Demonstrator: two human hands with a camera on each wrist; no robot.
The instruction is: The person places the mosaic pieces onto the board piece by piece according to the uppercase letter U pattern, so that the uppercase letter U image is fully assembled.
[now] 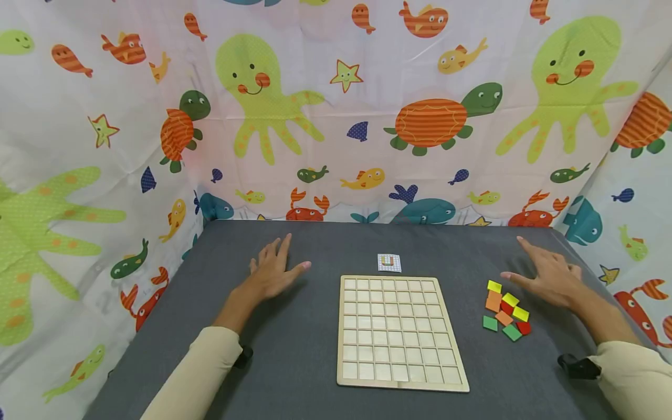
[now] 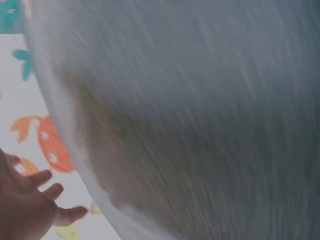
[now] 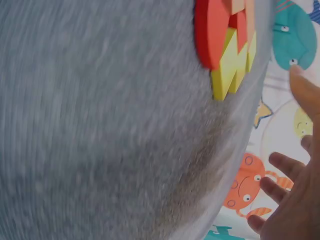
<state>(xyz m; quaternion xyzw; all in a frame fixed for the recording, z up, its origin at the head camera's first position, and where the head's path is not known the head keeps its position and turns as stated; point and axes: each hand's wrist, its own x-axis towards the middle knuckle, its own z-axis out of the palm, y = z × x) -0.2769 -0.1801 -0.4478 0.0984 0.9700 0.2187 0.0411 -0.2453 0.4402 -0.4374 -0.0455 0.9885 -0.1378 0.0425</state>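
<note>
My left hand (image 1: 270,271) hovers over the grey table left of a wooden grid board (image 1: 400,389), its fingers spread and holding nothing. The board's square compartments hold no coloured pieces. On the right, my right hand (image 1: 553,274) is raised with fingers extended, just beyond a loose pile of small tiles. The pile has yellow tiles (image 1: 494,286), orange tiles (image 1: 493,301), red tiles (image 1: 523,328) and green tiles (image 1: 490,323). In the right wrist view a red tile (image 3: 214,35) and yellow tiles (image 3: 225,70) lie apart from the fingers.
A small white card (image 1: 389,263) with a gridded, coloured U-shaped pattern lies behind the board. The grey tabletop (image 1: 304,350) reaches back to a curtain (image 1: 325,134) printed with sea animals, which also hangs at both sides. A black band (image 1: 577,367) sits at the right wrist.
</note>
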